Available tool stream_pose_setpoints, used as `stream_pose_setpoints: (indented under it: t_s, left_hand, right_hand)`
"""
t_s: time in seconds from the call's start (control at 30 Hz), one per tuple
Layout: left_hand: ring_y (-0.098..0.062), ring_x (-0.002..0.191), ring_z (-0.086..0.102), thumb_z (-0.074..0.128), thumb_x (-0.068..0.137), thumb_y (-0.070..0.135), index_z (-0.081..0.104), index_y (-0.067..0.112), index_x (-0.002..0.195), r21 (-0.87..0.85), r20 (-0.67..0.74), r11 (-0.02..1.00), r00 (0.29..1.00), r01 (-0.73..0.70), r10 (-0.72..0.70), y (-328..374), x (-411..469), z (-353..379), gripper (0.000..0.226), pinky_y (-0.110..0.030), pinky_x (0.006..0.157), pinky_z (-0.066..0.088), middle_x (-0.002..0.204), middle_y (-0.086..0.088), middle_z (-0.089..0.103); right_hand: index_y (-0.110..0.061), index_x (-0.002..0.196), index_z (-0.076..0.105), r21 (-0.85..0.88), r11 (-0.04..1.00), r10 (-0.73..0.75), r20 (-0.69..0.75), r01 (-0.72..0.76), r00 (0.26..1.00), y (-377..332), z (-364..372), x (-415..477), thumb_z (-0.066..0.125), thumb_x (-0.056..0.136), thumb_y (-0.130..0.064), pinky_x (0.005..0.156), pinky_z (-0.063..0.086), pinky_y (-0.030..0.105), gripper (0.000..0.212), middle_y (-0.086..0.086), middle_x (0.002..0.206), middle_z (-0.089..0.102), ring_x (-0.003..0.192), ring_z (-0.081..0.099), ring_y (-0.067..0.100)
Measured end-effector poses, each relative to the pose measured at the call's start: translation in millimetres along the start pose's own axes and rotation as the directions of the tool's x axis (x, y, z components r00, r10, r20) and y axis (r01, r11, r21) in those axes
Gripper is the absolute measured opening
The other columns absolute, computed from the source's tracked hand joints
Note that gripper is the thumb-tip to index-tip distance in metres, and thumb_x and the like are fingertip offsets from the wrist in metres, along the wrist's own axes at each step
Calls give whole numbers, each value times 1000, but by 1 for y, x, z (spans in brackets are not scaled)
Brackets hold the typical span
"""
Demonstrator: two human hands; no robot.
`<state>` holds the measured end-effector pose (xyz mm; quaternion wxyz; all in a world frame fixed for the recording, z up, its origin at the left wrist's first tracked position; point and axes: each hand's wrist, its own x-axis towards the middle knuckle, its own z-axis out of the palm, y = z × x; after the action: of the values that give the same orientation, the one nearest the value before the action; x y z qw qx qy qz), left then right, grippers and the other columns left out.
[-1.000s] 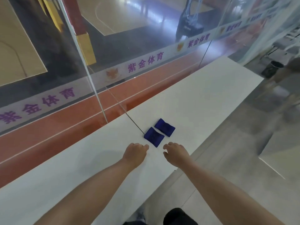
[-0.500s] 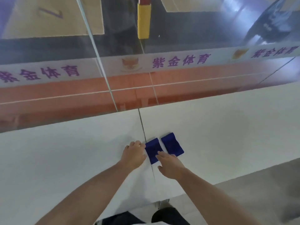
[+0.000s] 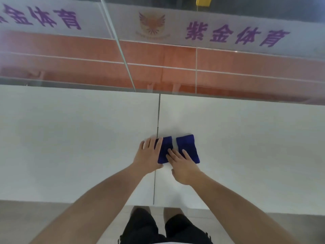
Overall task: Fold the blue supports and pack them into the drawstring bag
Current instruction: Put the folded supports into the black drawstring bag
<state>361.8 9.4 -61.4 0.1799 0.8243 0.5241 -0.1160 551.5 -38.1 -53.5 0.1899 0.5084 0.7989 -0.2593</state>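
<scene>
On the white table [image 3: 70, 138] by a glass wall, two blue supports lie side by side, long axes pointing away. The left hand [image 3: 149, 154] and right hand [image 3: 182, 164] lie flat and open on the left support [image 3: 164, 148], gripping nothing; the right support [image 3: 189, 147] lies just beside the right fingers [image 3: 185, 154].

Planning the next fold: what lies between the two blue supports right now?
Head view: a narrow bare strip of white table separates left support from right support; the right hand's fingertips reach its near end.

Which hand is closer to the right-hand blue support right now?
Right. The right hand has a finger lying on the right blue support; the left hand rests on the left blue support, across the gap.
</scene>
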Motion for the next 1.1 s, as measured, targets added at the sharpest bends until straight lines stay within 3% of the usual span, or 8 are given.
stream_pose_setpoints:
  t_s: [0.17,0.23,0.33,0.47,0.6,0.83,1.0,1.1]
  left_hand:
    - [-34,127,42,69,62,74,23,9,148,-87,34,993,997,73,-70,1,2,-3,117,-45,109,36,144,-13,38]
    - [-32,127,41,66,77,66,31,11,144,-197,58,972,991,127,-118,1,8,-10,94,-43,109,35,141,-10,39]
    - [-28,116,50,58,93,36,52,14,126,-295,71,943,988,154,-139,-3,14,-19,41,-39,103,41,126,-7,50]
    - [-24,99,57,59,91,23,60,14,110,-347,67,925,988,156,-141,-6,14,-24,21,-36,91,44,109,-3,57]
    - [-22,95,56,59,92,21,59,16,109,-319,-41,943,992,98,-117,-7,12,-26,18,-35,89,44,105,-2,58]
    - [-26,99,56,71,85,34,55,16,115,-75,-123,977,974,-200,190,-8,-8,-5,38,-37,87,48,109,-5,59]
    - [-25,105,51,59,91,47,54,20,120,-10,-113,971,965,-239,237,-5,-22,6,39,-38,89,49,116,-3,55]
    - [-28,103,54,67,88,38,58,18,113,8,-117,973,966,-232,231,1,-25,6,33,-39,85,50,113,-6,56]
  right_hand:
    - [-18,159,16,-12,1000,7,-17,-7,1000,-1,-1,-3,43,100,-24,123,-4,48,65,2,168,3,155,2,19]
    - [-17,159,15,-14,1000,15,-23,-15,1000,-4,1,-4,42,100,-25,122,-6,47,65,3,168,3,155,1,19]
    - [-16,159,12,-12,999,42,-9,-42,999,-8,0,-4,39,101,-25,123,-7,46,65,4,168,0,155,-1,20]
    - [-14,157,23,-33,999,2,-119,-6,993,-15,6,-13,40,100,-26,123,-2,47,61,6,167,13,155,8,22]
    - [-16,160,11,20,1000,12,-69,-11,998,-22,20,-27,34,102,-28,125,-2,47,63,3,168,-3,154,-6,19]
    - [-17,159,-6,25,998,61,9,-61,998,-31,26,-18,31,102,-27,123,-10,47,68,1,166,-16,152,-20,19]
    - [-14,160,5,13,999,33,-106,-32,994,-31,32,-28,36,100,-24,123,-10,44,67,4,168,0,154,-7,21]
    - [-8,155,30,29,999,-24,-179,30,984,-25,38,-47,43,99,-20,125,6,44,58,10,165,21,154,14,25]
